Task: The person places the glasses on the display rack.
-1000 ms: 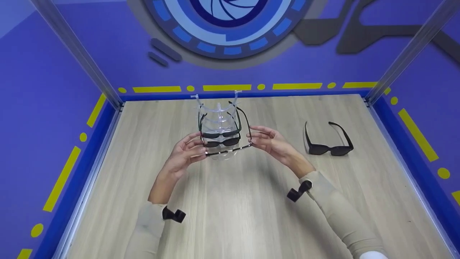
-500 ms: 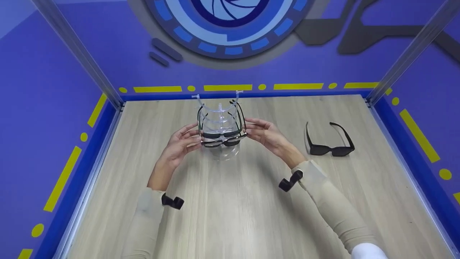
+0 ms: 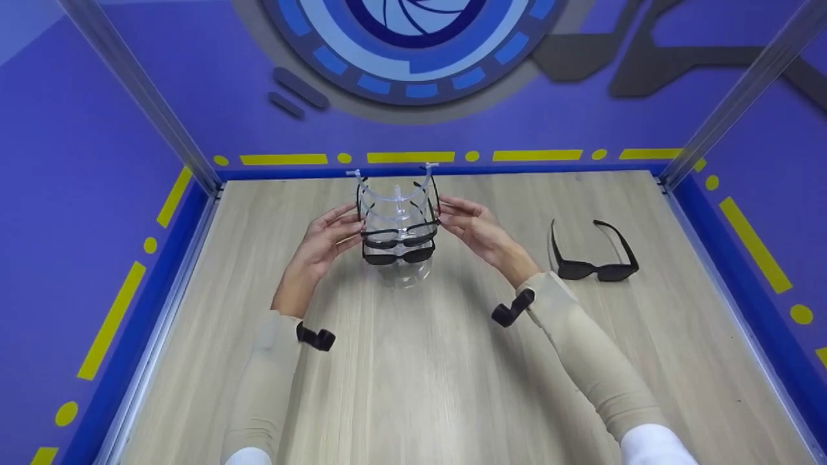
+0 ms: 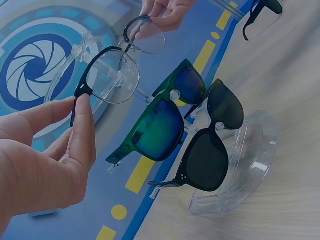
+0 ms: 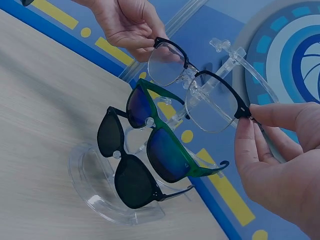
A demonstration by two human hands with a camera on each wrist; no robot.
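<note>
Both hands hold one pair of clear-lens eyeglasses (image 4: pixel 116 80) with black upper rims, one hand at each end. My left hand (image 3: pixel 321 244) pinches the left hinge between thumb and fingers. At the opposite hinge, my right hand (image 3: pixel 483 237) pinches likewise. The eyeglasses are level with an upper part of a clear plastic display stand (image 5: pixel 90 192); whether they touch it I cannot tell. Lower on the stand sit green-framed sunglasses (image 4: pixel 159 131) with mirrored lenses. Below those are black sunglasses (image 4: pixel 207 160) with dark lenses.
Another pair of black sunglasses (image 3: pixel 597 270) rests on the wooden table (image 3: pixel 413 387) to the right, temples unfolded toward the back. Blue printed panels (image 3: pixel 194 97) enclose the table at the back and sides. Each wrist carries a black camera mount (image 3: pixel 513 308).
Both hands have moved away from me and closer together, carrying the eyeglasses from in front of the stand's base up to above the green sunglasses. The sunglasses on the table have stayed put.
</note>
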